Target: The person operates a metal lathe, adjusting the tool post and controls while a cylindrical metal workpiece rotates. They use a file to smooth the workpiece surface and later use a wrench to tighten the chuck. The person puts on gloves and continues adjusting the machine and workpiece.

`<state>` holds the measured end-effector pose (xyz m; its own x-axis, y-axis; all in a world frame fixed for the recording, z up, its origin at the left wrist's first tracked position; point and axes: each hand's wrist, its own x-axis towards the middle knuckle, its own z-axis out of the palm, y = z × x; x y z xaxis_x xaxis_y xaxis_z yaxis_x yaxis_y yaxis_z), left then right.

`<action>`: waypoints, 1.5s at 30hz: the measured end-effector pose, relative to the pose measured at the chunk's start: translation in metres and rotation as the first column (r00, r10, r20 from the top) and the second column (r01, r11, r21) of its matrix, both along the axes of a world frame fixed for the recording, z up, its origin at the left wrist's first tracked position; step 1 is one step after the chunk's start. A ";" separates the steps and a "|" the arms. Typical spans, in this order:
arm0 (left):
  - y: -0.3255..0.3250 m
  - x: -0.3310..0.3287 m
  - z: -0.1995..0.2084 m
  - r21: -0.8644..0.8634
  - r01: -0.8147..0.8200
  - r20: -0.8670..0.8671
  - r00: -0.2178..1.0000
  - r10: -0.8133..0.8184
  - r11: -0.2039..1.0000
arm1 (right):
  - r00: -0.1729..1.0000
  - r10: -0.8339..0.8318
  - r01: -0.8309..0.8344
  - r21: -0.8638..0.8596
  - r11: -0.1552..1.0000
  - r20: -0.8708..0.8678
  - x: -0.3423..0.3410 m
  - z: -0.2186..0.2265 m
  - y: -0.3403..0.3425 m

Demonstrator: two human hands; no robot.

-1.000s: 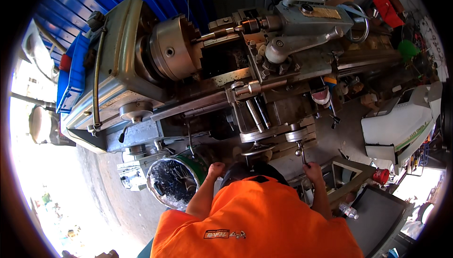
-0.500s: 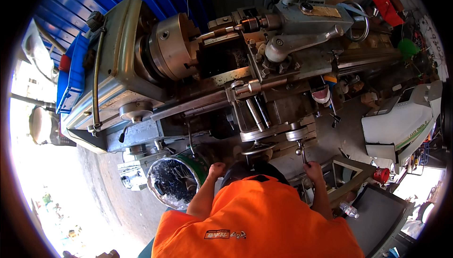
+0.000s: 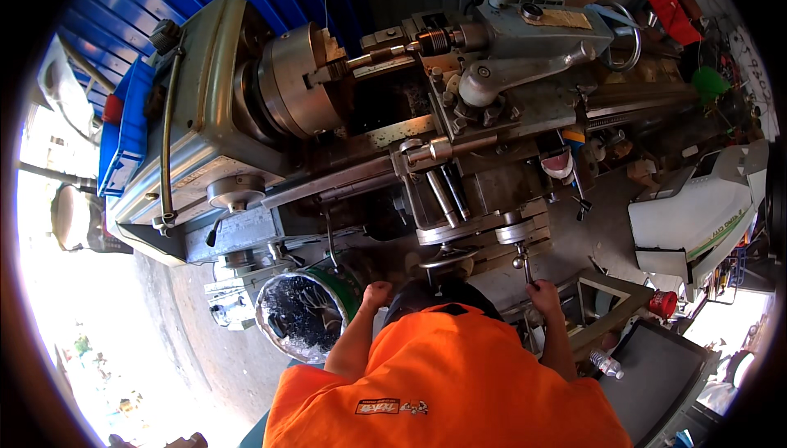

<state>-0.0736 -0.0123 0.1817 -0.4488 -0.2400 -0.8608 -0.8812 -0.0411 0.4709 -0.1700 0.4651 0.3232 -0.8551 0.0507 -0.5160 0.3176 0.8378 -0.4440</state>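
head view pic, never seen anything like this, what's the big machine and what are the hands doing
The picture comes from a fisheye camera on the person's head, looking down past their orange shirt, so straight edges bend. The big grey machine is a metal lathe; its round chuck grips a metal bar. The left hand is a closed fist near the lathe's front, beside a bucket of dark metal shavings. The right hand touches a small lever below the handwheels. Whether it grips it is unclear.

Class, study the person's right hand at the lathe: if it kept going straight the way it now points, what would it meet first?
The right hand points up toward the lathe apron, at the thin lever with a ball end. That lever comes first; it looks touched already, though depth is unclear. Beyond it sits a small handwheel.
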 end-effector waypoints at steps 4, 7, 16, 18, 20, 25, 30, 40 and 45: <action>0.000 0.000 -0.002 -0.010 0.009 -0.004 1.000 -0.009 1.000 | 1.000 0.007 -0.007 -0.007 1.000 -0.009 0.000 -0.002 0.001; 0.001 0.001 -0.004 -0.012 0.012 -0.009 1.000 -0.012 1.000 | 1.000 0.011 -0.011 -0.003 1.000 -0.016 0.001 -0.004 0.002; 0.003 -0.002 0.001 -0.019 0.014 -0.013 1.000 -0.015 1.000 | 1.000 -0.006 0.006 0.007 1.000 -0.025 0.001 -0.003 0.001; 0.002 -0.001 -0.003 -0.026 0.024 -0.026 0.999 -0.025 0.999 | 1.000 0.006 -0.006 0.017 1.000 -0.015 -0.001 0.002 -0.002; 0.002 0.000 -0.005 -0.030 0.020 -0.030 0.999 -0.021 0.999 | 1.000 0.000 0.000 0.004 1.000 -0.015 -0.002 0.004 -0.003; 0.003 -0.002 -0.005 -0.042 0.030 -0.033 0.999 -0.032 0.999 | 1.000 -0.010 0.010 -0.008 1.000 -0.014 -0.002 0.002 -0.002; 0.004 -0.003 0.000 -0.024 0.024 -0.026 0.999 -0.024 0.999 | 1.000 0.000 0.000 0.002 1.000 -0.016 -0.002 0.000 -0.001; 0.004 -0.007 0.005 -0.020 0.045 0.005 0.999 -0.045 0.999 | 1.000 -0.006 0.006 -0.006 1.000 -0.023 -0.001 -0.003 0.000; 0.003 -0.007 0.001 -0.007 0.032 0.000 0.999 -0.032 0.999 | 0.999 -0.004 0.003 -0.018 1.000 -0.037 -0.001 -0.004 0.001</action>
